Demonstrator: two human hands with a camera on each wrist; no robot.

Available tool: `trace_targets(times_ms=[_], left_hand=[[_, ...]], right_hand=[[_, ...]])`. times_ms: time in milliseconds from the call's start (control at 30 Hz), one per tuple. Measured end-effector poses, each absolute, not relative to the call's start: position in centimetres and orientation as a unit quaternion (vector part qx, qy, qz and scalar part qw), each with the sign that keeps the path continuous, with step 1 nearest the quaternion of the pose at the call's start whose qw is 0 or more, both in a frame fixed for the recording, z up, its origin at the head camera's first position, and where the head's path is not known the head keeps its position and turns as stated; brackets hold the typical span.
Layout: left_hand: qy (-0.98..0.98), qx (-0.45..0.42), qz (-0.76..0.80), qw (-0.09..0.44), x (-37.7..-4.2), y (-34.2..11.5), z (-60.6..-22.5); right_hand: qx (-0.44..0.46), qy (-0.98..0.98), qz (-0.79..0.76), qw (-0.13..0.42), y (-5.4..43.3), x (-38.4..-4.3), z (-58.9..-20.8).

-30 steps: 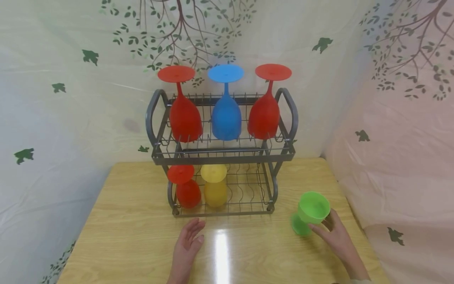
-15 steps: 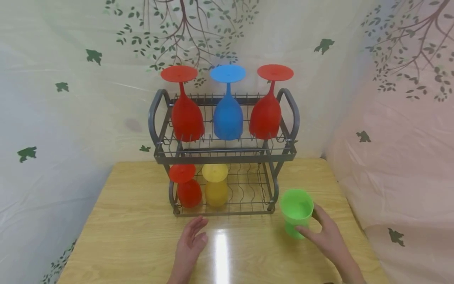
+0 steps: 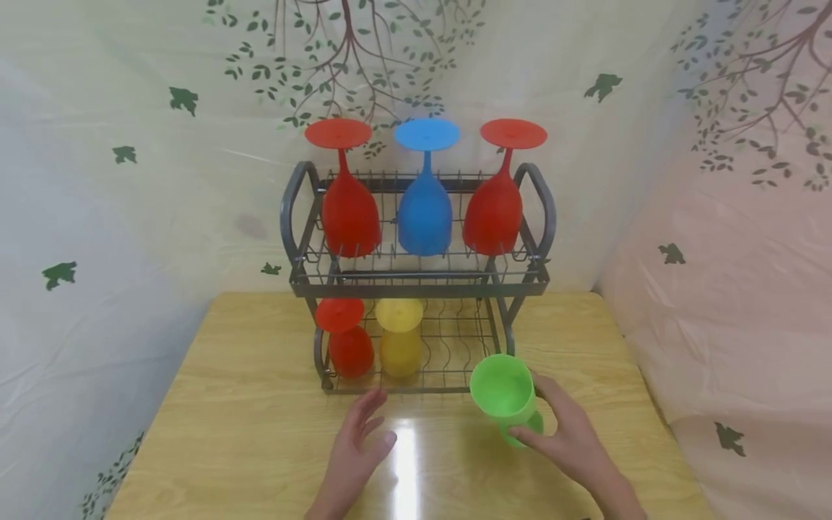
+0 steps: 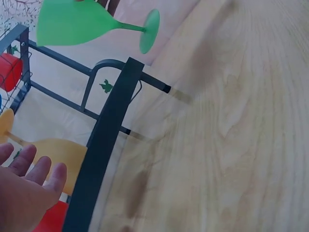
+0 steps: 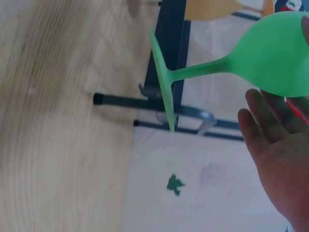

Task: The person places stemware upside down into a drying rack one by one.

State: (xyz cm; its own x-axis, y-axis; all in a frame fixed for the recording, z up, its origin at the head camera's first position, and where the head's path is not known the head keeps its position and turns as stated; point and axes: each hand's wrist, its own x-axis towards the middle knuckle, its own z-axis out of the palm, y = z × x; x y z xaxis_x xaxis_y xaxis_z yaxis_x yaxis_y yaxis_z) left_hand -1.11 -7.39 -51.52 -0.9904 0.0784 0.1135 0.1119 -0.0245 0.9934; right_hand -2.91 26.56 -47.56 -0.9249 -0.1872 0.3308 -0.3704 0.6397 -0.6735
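A green plastic goblet point(image 3: 502, 390) is held up off the table by my right hand point(image 3: 575, 442), its mouth facing up and tilted toward me. Thumb and fingers grip the bowl; the stem and round foot stay free in the right wrist view, where the goblet point(image 5: 270, 58) fills the upper right. My left hand point(image 3: 356, 455) hovers before the rack's lower tier with loosely bent fingers and touches nothing. Closest to it on that tier are an upside-down yellow goblet point(image 3: 400, 354) and an upside-down red goblet point(image 3: 351, 354).
A dark two-tier wire rack point(image 3: 419, 290) stands on the wooden table point(image 3: 247, 433). Its upper tier carries upside-down goblets: a left red one point(image 3: 351, 220), a blue one point(image 3: 425, 220) and a right red one point(image 3: 492, 220). Behind hangs a leaf-patterned cloth point(image 3: 214, 180).
My right hand has carried the green goblet leftward, from right of the rack to in front of its lower right corner. The left hand has barely shifted. The head view has turned slightly left.
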Motion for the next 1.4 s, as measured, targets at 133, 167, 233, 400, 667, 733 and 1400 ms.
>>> trace_targets(times_ms=[133, 167, 233, 400, 667, 733, 1400], left_hand=[[-0.733, -0.089, -0.675, 0.008, -1.3, -7.4, -51.1], [-0.739, -0.091, -0.667, 0.002, -1.3, -7.4, -50.9], [-0.755, -0.091, -0.650, -0.008, -1.4, -7.4, -50.6], [-0.783, -0.091, -0.614, -0.038, -1.5, -7.4, -49.9], [-0.829, -0.177, -0.530, -0.026, -1.9, -7.3, -49.2], [-0.834, -0.195, -0.515, -0.022, -2.1, -7.3, -49.1], [-0.853, -0.251, -0.458, -0.014, -2.6, -6.9, -49.5]], right_hand=[[0.190, -0.896, 0.385, 0.115, 25.7, -3.0, -47.6], [0.197, -0.894, 0.387, 0.113, 25.5, -3.1, -47.7], [0.209, -0.893, 0.385, 0.108, 25.0, -3.2, -47.8], [0.217, -0.896, 0.377, 0.088, 23.8, -3.3, -47.9], [0.215, -0.909, 0.353, 0.057, 21.8, -2.9, -47.7], [0.220, -0.914, 0.335, 0.056, 21.4, -2.8, -47.7], [0.277, -0.926, 0.248, 0.057, 19.0, -3.2, -48.3]])
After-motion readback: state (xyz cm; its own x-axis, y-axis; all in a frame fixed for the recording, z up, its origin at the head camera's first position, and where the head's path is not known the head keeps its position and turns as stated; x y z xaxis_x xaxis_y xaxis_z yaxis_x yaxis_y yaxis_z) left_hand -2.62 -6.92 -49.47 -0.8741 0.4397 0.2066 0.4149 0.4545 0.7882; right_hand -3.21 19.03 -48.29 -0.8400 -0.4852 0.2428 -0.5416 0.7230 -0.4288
